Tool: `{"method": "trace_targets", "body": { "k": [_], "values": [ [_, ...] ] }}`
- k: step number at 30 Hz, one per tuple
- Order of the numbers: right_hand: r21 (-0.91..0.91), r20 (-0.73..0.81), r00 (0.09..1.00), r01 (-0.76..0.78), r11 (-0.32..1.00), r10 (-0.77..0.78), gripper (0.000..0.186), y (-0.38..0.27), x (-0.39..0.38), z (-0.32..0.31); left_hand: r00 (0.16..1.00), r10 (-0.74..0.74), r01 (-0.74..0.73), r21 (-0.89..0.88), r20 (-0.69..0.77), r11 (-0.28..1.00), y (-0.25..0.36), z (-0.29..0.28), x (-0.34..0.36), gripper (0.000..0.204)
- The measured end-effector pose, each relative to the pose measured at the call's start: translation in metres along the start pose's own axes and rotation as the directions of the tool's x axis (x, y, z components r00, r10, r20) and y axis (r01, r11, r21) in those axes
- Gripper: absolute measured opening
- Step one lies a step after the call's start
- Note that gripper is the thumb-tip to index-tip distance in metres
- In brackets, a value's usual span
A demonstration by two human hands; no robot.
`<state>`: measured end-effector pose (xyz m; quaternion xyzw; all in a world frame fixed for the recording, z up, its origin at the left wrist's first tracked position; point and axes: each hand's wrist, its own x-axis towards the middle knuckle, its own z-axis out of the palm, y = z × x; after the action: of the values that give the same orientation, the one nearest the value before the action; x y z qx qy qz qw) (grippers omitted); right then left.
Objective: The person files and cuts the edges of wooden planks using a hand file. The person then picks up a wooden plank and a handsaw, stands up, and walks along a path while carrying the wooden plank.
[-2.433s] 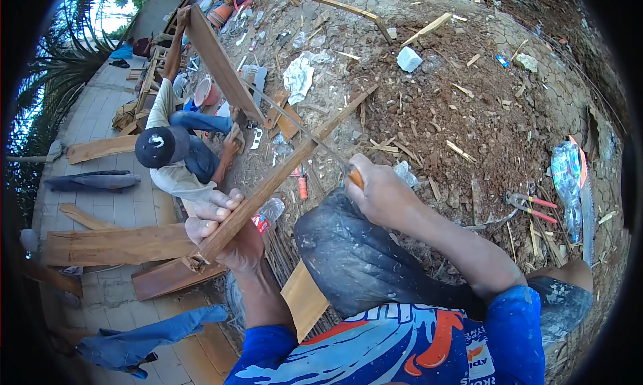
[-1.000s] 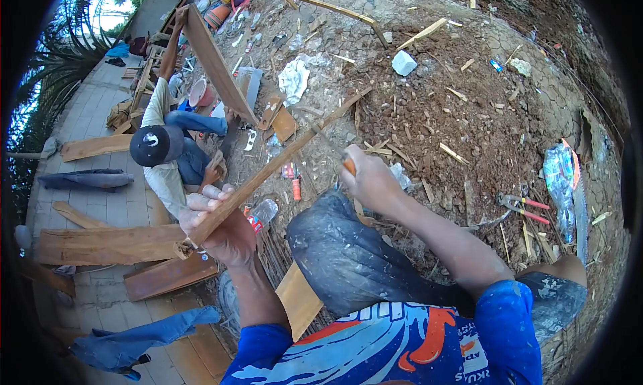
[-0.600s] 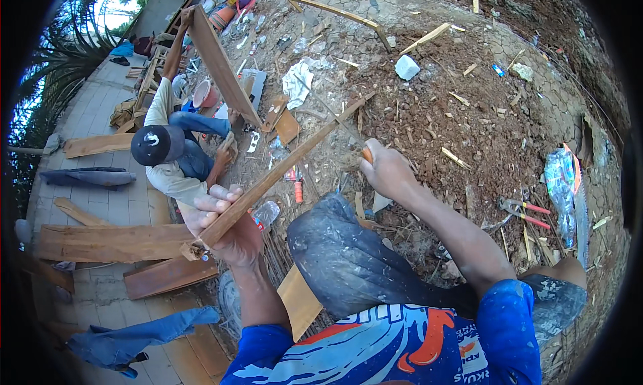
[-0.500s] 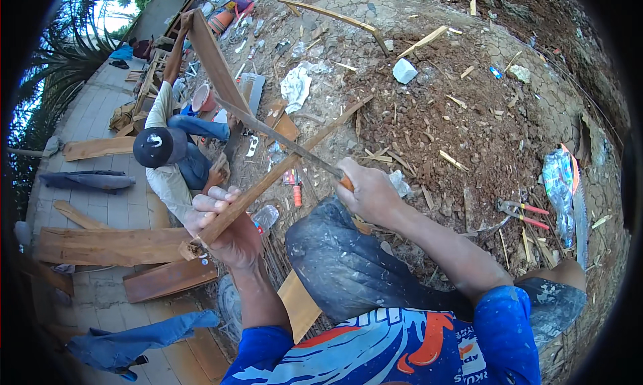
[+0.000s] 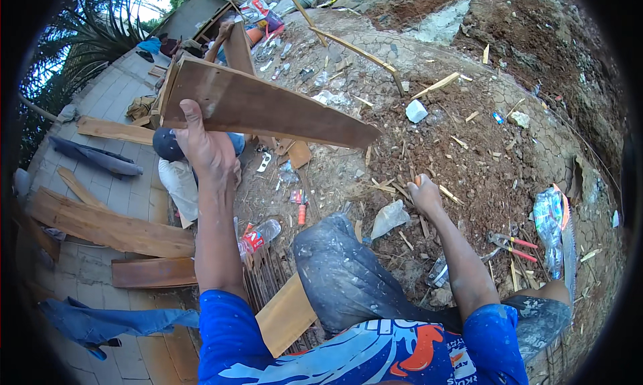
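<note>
Here the left hand (image 5: 204, 150) holds a tapered brown wooden board (image 5: 268, 107) raised flat over the littered ground, its grip closed on the wide end, while the right hand (image 5: 425, 194) clasps an orange-handled tool (image 5: 417, 180) low beside wood chips (image 5: 402, 190).

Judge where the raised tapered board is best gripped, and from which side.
Grip the tapered board at its wide left end, coming from below with the thumb over the face, as the left hand does. That end is the broadest; the right end narrows to a point.

Long brown wooden plank (image 5: 268, 107), tapered to a point, held raised, orange-handled tool (image 5: 417, 180) gripped low
</note>
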<state>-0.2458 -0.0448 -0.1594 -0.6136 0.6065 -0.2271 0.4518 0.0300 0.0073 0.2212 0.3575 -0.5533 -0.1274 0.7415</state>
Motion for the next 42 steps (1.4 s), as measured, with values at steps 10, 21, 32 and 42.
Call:
{"method": "trace_targets", "body": {
  "k": [10, 21, 32, 42],
  "values": [
    [0.078, -0.049, 0.998, -0.032, 0.996, 0.036, 0.043, 0.020, 0.018, 0.001, 0.994, -0.095, 0.094, -0.029, -0.049, 0.995, 0.022, 0.035, 0.120, 0.047],
    [-0.027, 0.012, 0.987, -0.158, 0.987, 0.159, 0.045, 0.076, 0.024, 0.012, 0.980, -0.177, 0.182, -0.044, 0.095, 0.982, -0.017, 0.014, 0.149, 0.049],
    [-0.136, 0.041, 0.944, -0.320, 0.937, 0.329, 0.054, 0.090, 0.000, -0.017, 0.962, -0.260, 0.267, -0.084, 0.086, 0.960, -0.028, -0.003, 0.156, 0.045],
    [-0.101, 0.073, 0.946, -0.308, 0.946, 0.316, 0.051, 0.106, 0.013, -0.010, 0.943, -0.302, 0.326, -0.193, 0.142, 0.926, -0.036, -0.044, 0.163, 0.050]
  ]
}}
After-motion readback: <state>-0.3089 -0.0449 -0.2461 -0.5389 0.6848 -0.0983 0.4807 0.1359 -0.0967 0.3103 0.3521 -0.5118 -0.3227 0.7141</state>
